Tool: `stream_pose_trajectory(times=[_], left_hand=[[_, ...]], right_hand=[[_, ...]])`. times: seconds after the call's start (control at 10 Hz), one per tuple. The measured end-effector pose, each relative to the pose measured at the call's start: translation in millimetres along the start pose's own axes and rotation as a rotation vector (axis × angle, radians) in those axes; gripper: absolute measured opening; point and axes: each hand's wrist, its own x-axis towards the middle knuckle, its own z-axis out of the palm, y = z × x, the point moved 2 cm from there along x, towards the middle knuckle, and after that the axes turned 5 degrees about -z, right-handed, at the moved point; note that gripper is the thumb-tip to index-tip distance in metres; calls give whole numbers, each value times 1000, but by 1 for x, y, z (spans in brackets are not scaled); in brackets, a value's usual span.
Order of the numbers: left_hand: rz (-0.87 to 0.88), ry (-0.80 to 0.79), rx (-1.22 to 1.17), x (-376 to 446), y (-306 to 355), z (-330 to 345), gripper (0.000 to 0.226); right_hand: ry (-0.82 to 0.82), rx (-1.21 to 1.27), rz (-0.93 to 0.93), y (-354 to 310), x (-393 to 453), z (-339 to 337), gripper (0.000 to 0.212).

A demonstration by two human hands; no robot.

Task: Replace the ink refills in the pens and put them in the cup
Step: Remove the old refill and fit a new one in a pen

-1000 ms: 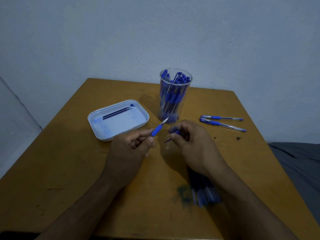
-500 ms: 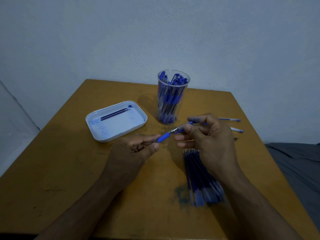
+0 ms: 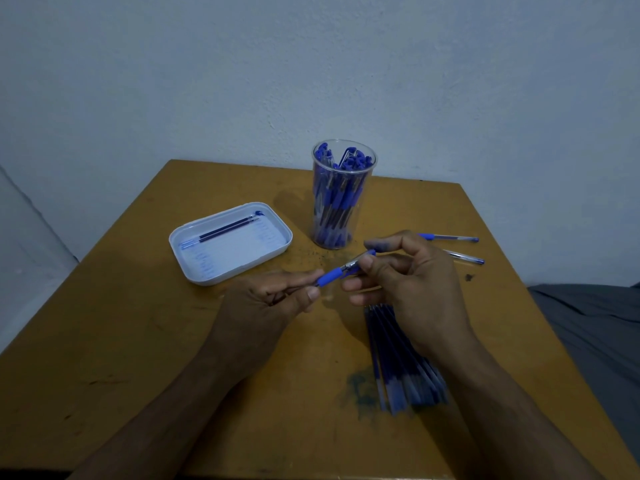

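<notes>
My left hand [image 3: 266,299] pinches a pen [image 3: 330,276] by its blue grip, tip pointing right and away. My right hand [image 3: 408,275] pinches a blue cap [image 3: 367,255] right at the pen's metal tip. A clear cup [image 3: 343,195] full of blue pens stands behind the hands. A bundle of ink refills [image 3: 401,362] lies on the table under my right wrist. Two loose pens [image 3: 450,238] [image 3: 465,257] lie right of the cup, partly hidden by my fingers.
A white tray [image 3: 194,265] with two refills [image 3: 225,231] sits at the left of the wooden table [image 3: 138,341]. A blue ink stain [image 3: 358,386] marks the table beside the bundle. A grey cloth [image 3: 595,327] lies off the table's right edge.
My right hand rose off the refill bundle and brought the blue cap to the pen's tip. The left hand tilted the pen flatter and lower.
</notes>
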Motion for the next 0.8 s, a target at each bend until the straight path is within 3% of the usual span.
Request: stream_pose_trajectory(times=[0.8], left_hand=[[36, -39, 129, -1, -4, 0, 33]], right_hand=[[-6, 76, 43, 11, -11, 10, 11]])
